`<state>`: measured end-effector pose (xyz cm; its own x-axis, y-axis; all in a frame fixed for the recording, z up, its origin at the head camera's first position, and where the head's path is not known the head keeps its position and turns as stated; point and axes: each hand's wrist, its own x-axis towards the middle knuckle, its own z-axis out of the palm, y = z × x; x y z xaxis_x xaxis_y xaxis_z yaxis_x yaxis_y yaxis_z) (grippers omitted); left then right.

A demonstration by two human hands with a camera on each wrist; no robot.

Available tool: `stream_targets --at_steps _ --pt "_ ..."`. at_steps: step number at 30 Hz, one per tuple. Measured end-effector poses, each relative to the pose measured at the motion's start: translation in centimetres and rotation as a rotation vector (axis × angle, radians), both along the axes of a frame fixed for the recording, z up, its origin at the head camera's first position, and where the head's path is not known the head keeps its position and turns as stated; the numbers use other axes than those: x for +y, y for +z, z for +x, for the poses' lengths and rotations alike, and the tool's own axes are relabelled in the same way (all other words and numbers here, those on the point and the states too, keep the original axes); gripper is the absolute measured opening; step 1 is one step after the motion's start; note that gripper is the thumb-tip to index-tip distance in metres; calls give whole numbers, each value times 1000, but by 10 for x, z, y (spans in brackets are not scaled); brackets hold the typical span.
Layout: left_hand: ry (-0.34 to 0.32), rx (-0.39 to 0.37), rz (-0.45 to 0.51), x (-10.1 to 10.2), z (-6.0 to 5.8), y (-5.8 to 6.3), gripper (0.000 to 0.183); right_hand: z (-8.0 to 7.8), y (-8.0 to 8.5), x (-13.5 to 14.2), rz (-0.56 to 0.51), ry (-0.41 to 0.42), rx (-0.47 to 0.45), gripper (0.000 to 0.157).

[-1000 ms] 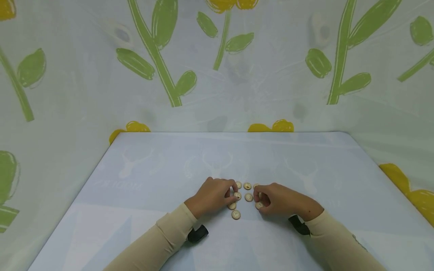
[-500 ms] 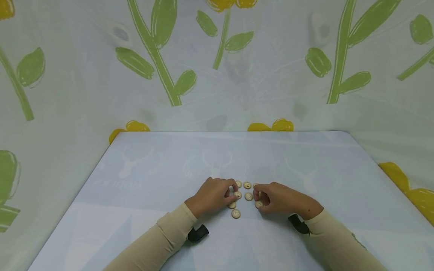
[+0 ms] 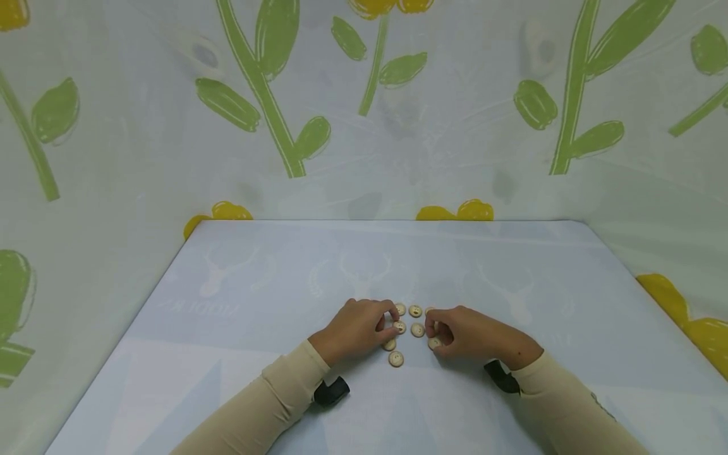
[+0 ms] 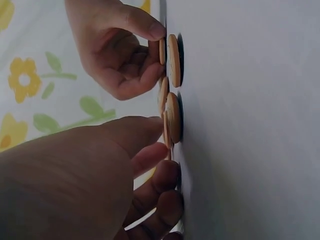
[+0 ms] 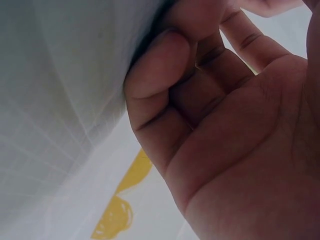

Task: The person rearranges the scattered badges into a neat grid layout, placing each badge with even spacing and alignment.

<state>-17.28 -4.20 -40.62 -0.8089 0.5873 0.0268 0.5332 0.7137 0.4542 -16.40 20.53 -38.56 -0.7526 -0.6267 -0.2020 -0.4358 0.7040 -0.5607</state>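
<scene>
Several round pale wooden discs with small dark markings lie in a loose cluster on the table. My left hand [image 3: 357, 330] is at the cluster's left side, pinching a wooden disc [image 3: 400, 327] between thumb and index finger. Across from it, my right hand [image 3: 480, 336] has thumb and index finger curled at another disc [image 3: 435, 343]. Between the hands lie a back disc [image 3: 415, 311] and a middle disc [image 3: 418, 330]. The nearest disc [image 3: 395, 359] sits in front of the left fingertips. In the left wrist view, the right hand [image 4: 125, 55] pinches a thin disc edge.
A pale patterned cloth covers the table [image 3: 273, 265]. Behind it hangs a curtain [image 3: 455, 145] printed with green leaves and yellow flowers. Dark wrist straps [image 3: 332, 392] sit below both sleeves.
</scene>
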Motion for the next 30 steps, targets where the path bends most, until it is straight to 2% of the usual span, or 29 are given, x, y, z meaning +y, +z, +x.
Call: stream_targets --at_steps 4,11,17,23,30 --pt "-22 -17 9 -2 -1 2 18 0 0 0 14 -11 1 17" --pt "-81 -1 23 -7 -3 4 14 0 -1 1 -9 6 8 17" --pt "-119 -66 50 -11 -5 7 6 1 -1 1 12 -3 7 17" --pt "-170 -137 46 -14 -7 9 14 1 0 -1 31 -29 -10 16" --pt "-222 -115 -2 -16 -9 10 21 1 1 -2 33 -33 -15 17"
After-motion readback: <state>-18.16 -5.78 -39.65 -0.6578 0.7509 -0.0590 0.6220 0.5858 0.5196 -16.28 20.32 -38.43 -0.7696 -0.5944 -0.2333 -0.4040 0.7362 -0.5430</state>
